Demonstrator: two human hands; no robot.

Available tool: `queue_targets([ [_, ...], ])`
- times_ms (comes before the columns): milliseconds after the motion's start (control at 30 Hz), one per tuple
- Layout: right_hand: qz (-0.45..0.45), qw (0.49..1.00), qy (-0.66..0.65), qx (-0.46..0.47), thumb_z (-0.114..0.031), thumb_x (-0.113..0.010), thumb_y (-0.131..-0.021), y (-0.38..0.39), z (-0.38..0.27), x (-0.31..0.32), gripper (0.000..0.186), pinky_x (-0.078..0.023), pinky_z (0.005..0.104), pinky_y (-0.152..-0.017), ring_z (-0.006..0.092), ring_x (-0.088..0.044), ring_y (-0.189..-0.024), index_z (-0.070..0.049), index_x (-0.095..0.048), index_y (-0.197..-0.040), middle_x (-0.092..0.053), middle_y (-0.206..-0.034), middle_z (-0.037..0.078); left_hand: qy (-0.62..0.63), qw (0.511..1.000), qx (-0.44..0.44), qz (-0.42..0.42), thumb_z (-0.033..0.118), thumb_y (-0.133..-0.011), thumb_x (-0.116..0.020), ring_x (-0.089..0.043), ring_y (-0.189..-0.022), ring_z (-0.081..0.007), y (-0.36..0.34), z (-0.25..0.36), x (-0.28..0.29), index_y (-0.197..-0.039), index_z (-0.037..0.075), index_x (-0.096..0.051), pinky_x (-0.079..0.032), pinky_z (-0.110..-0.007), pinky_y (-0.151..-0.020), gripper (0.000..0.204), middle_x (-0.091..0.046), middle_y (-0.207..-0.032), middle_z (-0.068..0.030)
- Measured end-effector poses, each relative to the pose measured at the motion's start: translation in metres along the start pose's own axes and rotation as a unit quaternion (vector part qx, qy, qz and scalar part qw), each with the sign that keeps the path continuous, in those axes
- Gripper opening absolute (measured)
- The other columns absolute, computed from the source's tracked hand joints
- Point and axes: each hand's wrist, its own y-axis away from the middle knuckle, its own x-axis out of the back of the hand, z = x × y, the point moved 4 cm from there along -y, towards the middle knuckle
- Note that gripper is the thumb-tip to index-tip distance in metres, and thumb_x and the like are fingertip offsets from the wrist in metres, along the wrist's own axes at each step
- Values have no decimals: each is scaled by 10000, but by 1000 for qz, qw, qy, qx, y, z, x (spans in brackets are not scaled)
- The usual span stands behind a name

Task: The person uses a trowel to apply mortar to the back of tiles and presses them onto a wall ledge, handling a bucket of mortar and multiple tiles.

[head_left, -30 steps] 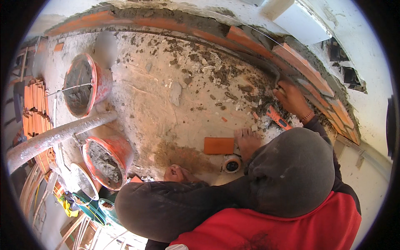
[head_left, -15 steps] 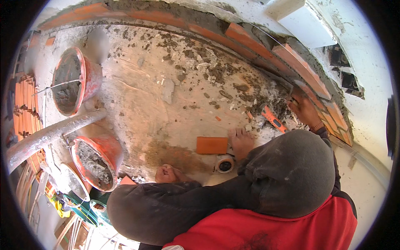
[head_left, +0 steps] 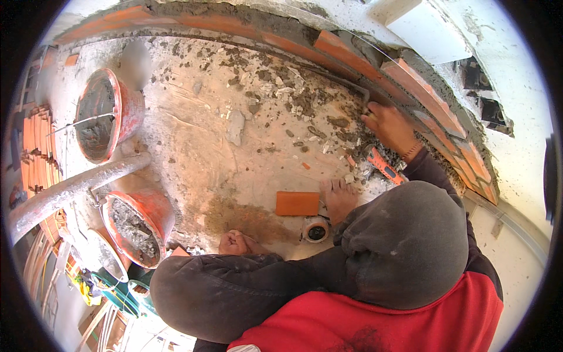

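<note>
My right hand (head_left: pixel 390 128), with a braided bracelet at the wrist, is closed around the end of a thin bent metal tool (head_left: pixel 343 82), like a narrow jointing trowel. Its long blade lies along the foot of the curved course of orange bricks (head_left: pixel 346 51). Below that hand, an orange utility knife (head_left: pixel 384 165) rests among mortar crumbs. A flat orange tile (head_left: pixel 297 203) lies by my bare foot (head_left: pixel 340 198), beside a small white roll (head_left: pixel 316 231) with a dark middle. My left hand is outside the picture.
Two red buckets of grey mortar, one upper (head_left: pixel 101 117) and one lower (head_left: pixel 138 232), stand at the left. A grey pipe (head_left: pixel 76 188) crosses between them. Stacked orange tiles (head_left: pixel 38 138) are at the far left. Mortar crumbs (head_left: pixel 299 100) litter the floor; a string runs above the bricks.
My right hand has moved left and up along the foot of the bricks, bringing the metal tool with it. The knife, tile and buckets stay in place.
</note>
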Motion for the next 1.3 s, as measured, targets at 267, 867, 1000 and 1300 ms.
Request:
queue_targets([
  [267, 50, 996, -62, 37, -263, -596, -932, -16, -47, -16, 270, -458, 542, -738, 483, -580, -869, 1, -556, -970, -617, -874, 282, 81, 996, 43, -11, 249, -829, -673, -544, -495, -247, 3, -39, -13, -721, 79, -604, -448, -371, -495, 213, -560, -564, -109],
  [867, -4, 999, 28, 39, -287, -560, -950, -28, -30, -27, 330, -480, 518, -800, 458, -603, -940, 35, -589, -1018, -642, -976, 274, 6, 1000, 6, 9, 240, -796, -698, -550, -508, -243, -1, 14, 2, -689, 67, -590, -449, -369, -502, 230, -563, -575, -114],
  [1000, 31, 999, 0, 26, -243, -556, -934, -54, -67, -30, 285, -497, 542, -798, 465, -632, -896, 32, -595, -996, -651, -909, 279, 28, 998, 56, -27, 252, -813, -688, -552, -510, -239, 4, -26, -3, -720, 62, -593, -461, -364, -516, 233, -575, -583, -114],
  [1300, 21, 997, -35, 62, -277, -564, -949, -73, -113, -35, 338, -506, 511, -830, 447, -639, -912, 57, -596, -990, -659, -914, 265, 23, 999, 25, -24, 258, -823, -661, -553, -510, -230, -4, 24, 7, -734, 60, -583, -468, -360, -535, 230, -571, -576, -118],
])
